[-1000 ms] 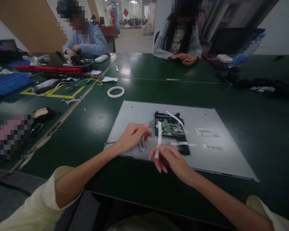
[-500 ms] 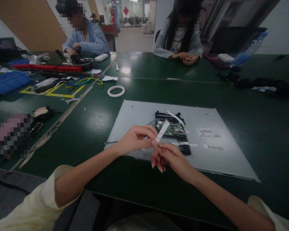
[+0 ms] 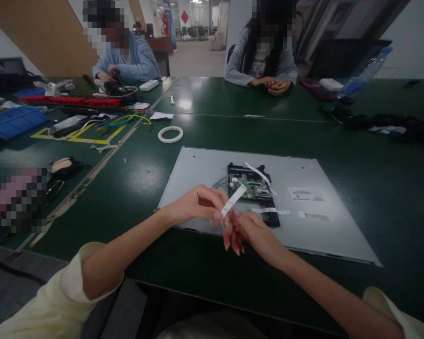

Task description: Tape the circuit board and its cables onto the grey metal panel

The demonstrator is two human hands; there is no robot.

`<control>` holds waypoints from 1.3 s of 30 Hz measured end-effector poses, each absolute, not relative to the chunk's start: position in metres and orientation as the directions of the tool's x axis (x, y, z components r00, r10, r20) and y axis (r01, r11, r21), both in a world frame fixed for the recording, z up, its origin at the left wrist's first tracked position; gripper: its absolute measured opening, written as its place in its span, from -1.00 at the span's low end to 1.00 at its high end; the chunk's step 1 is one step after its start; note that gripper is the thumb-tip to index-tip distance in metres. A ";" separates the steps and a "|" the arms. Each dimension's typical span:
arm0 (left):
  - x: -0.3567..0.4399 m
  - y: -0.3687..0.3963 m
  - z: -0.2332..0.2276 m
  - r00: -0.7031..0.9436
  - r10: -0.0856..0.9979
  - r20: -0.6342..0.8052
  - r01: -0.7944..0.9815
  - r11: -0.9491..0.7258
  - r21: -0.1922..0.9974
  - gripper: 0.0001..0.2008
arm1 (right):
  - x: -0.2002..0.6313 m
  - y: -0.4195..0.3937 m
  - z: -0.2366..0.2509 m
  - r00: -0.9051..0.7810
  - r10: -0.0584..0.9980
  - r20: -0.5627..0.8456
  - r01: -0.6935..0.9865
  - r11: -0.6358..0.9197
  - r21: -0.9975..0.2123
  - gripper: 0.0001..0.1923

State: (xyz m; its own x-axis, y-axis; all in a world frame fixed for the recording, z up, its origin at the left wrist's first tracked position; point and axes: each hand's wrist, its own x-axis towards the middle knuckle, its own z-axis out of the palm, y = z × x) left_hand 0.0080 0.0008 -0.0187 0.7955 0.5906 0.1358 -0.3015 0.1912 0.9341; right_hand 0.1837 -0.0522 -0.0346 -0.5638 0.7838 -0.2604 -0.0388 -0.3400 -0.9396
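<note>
Lowered tape strip [image 3: 233, 199] now pinched between left hand [image 3: 194, 205] and right hand [image 3: 249, 230] fingers

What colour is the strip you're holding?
White; the strip shows best in the head view, above the circuit board.

Just ahead of your right hand [image 3: 249, 230] the circuit board [image 3: 249, 188] and its loose tape strips [image 3: 268, 211] stand in the way; to its right the grey panel [image 3: 325, 230] lies bare, and left of your left hand [image 3: 194, 205] the green surface [image 3: 127, 188] is open.

a white tape roll [image 3: 170, 134] lies near coloured cables [image 3: 127, 119] on the green table [image 3: 339, 141].
</note>
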 end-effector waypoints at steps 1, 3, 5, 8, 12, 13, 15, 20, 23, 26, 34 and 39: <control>0.009 0.000 -0.019 0.791 0.600 0.117 -0.286 0.193 0.939 -0.94 | 0.184 -0.052 -0.035 -0.563 0.782 -0.268 -0.026 -0.341 -0.940 -0.49; 0.011 0.000 -0.019 0.782 0.615 0.098 -0.253 0.171 0.952 -0.90 | 0.183 -0.053 -0.036 -0.570 0.774 -0.275 0.001 -0.334 -0.943 -0.51; 0.012 -0.001 -0.019 0.786 0.609 0.102 -0.224 0.128 0.966 -0.87 | 0.183 -0.053 -0.036 -0.580 0.768 -0.271 0.022 -0.318 -0.948 -0.52; 0.013 -0.001 -0.019 0.798 0.592 0.112 -0.208 0.097 0.973 -0.84 | 0.183 -0.054 -0.037 -0.593 0.761 -0.263 0.031 -0.306 -0.952 -0.55; 0.013 -0.001 -0.021 0.804 0.589 0.075 -0.156 0.087 0.984 -0.83 | 0.183 -0.054 -0.039 -0.595 0.759 -0.264 0.026 -0.310 -0.950 -0.59; 0.013 -0.001 -0.021 0.807 0.587 0.065 -0.137 0.080 0.987 -0.83 | 0.183 -0.053 -0.040 -0.588 0.763 -0.268 0.027 -0.313 -0.949 -0.60; 0.014 0.000 -0.021 0.810 0.584 0.051 -0.108 0.063 0.992 -0.83 | 0.183 -0.053 -0.040 -0.562 0.778 -0.281 0.031 -0.320 -0.947 -0.59; 0.016 0.000 -0.017 0.802 0.598 0.013 -0.046 0.039 0.998 -0.82 | 0.181 -0.053 -0.039 -0.495 0.813 -0.306 0.053 -0.323 -0.945 -0.57; 0.016 0.000 -0.016 0.805 0.593 0.020 -0.027 0.002 1.000 -0.81 | 0.181 -0.053 -0.039 -0.473 0.826 -0.306 0.061 -0.316 -0.947 -0.58; 0.015 0.001 -0.016 0.810 0.585 0.036 -0.004 -0.057 0.998 -0.81 | 0.181 -0.054 -0.039 -0.467 0.827 -0.313 0.077 -0.315 -0.946 -0.56; 0.011 0.000 -0.012 0.860 0.507 0.054 0.044 -0.179 0.983 -0.64 | 0.177 -0.059 -0.037 -0.450 0.839 -0.307 0.100 -0.294 -0.950 -0.61; 0.015 -0.006 -0.014 0.793 0.603 0.091 0.002 -0.151 0.988 -0.43 | 0.180 -0.057 -0.039 -0.478 0.825 -0.301 0.049 -0.317 -0.947 -0.63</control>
